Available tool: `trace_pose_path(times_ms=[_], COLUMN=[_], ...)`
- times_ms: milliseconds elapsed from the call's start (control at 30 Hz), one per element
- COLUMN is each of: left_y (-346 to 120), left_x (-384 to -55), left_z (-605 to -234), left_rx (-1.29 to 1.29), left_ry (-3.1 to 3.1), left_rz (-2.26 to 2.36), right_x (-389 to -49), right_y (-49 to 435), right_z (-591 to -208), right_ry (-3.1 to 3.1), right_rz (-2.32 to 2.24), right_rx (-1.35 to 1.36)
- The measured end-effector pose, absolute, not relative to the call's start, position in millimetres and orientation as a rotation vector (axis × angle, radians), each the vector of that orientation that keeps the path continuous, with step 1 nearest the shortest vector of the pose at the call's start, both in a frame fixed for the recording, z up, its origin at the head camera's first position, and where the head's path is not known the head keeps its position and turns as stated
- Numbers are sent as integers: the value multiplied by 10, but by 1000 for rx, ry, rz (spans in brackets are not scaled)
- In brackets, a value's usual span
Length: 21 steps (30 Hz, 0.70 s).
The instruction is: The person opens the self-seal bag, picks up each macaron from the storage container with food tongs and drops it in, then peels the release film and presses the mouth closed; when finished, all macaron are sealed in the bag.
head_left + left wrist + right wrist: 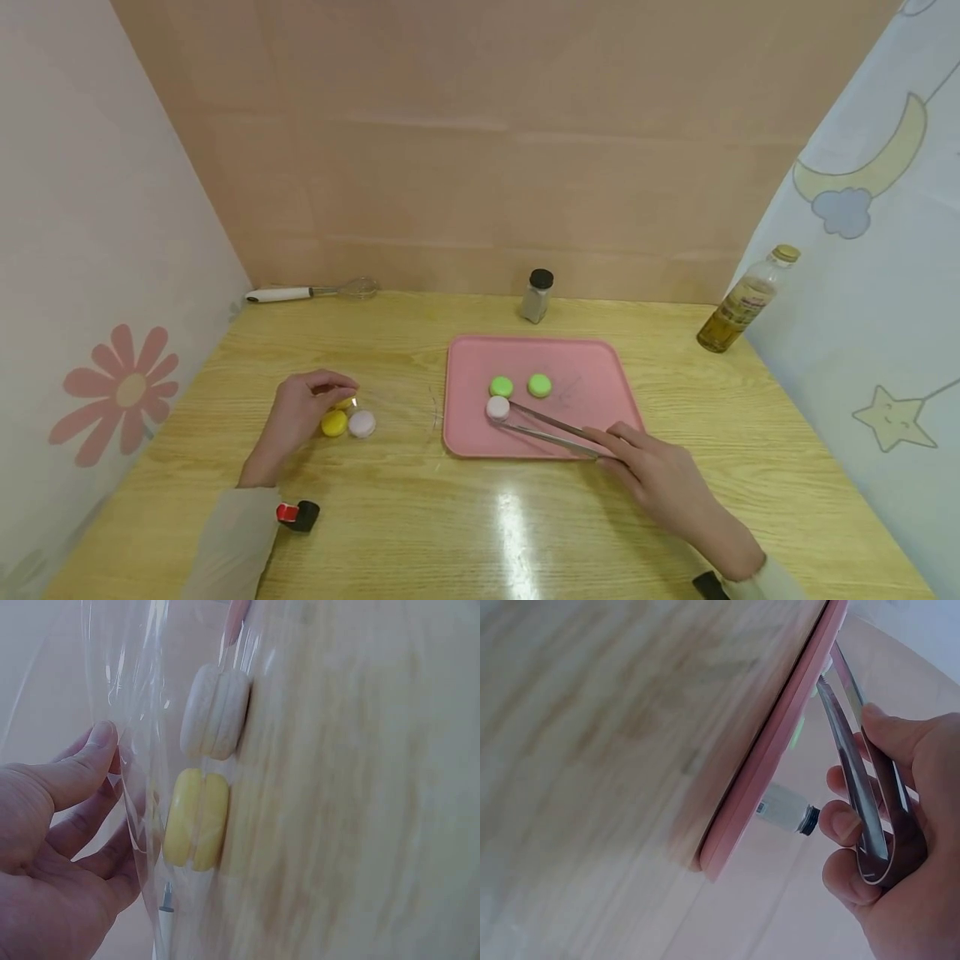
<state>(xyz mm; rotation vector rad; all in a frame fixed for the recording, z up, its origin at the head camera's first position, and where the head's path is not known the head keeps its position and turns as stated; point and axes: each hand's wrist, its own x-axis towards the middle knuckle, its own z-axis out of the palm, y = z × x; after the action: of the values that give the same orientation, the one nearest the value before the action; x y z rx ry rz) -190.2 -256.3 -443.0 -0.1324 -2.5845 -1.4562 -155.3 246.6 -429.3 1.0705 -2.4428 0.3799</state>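
Right hand (pixel 663 483): fingers curled round metal tongs (pixel 847 757), whose arms stand parted at a pale macaron (pixel 497 407) on the pink tray (pixel 600 375); whether both tips touch it is hard to tell. Left hand (pixel 300 410), left of the tray: thumb and fingers pinch a clear plastic bag (pixel 154 712), through which a yellow macaron (pixel 196 819) and a second pale macaron (pixel 215 712) show. On the tray, beyond the tongs: two green macarons (pixel 538 385). Behind the tray: a black-lidded jar (pixel 536 302); to its far right, a bottle (pixel 742 310).
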Motion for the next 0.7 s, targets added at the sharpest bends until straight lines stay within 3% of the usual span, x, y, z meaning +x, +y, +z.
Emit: trace_pose_path(times_ms=[700], left_y=[-2553], left_x=[-1900], left_z=[-4432], left_rx=[-139], left_ry=[-2581], left_rz=[-1451], right_x=[-1610], right_y=[2387], right_z=[-4312], right_ry=[-2427], right_rz=[318], right_rx=[1080])
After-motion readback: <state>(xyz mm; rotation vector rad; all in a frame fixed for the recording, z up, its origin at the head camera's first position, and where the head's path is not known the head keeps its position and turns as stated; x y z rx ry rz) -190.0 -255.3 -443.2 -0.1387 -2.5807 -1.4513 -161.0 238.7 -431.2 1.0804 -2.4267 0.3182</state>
